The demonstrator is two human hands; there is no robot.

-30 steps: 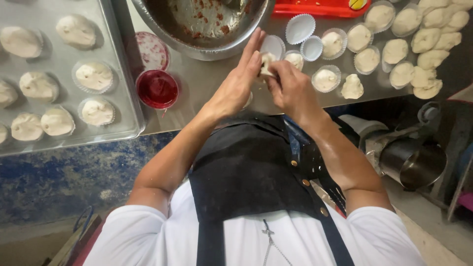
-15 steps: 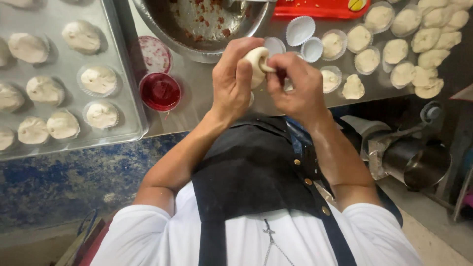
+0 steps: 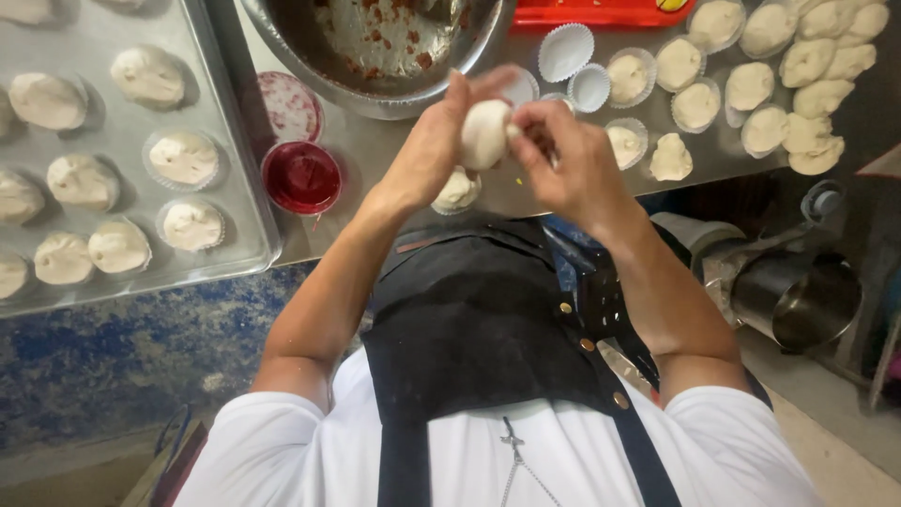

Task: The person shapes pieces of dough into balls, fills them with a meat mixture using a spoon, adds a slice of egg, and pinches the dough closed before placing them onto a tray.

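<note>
A round white dough ball (image 3: 485, 133) is held up above the metal counter between both hands. My left hand (image 3: 434, 141) cups it from the left, fingers curled over its top. My right hand (image 3: 568, 164) pinches its right side with thumb and fingertips. Below the hands another dough piece (image 3: 458, 191) sits in a paper cup on the counter. A large steel bowl (image 3: 282, 38) smeared with red filling stands just beyond the hands.
A baking tray (image 3: 246, 202) at the left carries several filled dough pieces in paper cups. A small red sauce cup (image 3: 301, 176) and its lid (image 3: 284, 106) lie beside it. Empty paper cups (image 3: 565, 52) and several dough pieces (image 3: 751, 86) lie at the right. A metal pot (image 3: 798, 300) stands lower right.
Both hands lifted a dough ball off the counter by the paper cups and brought it up between them, where they now shape it.
</note>
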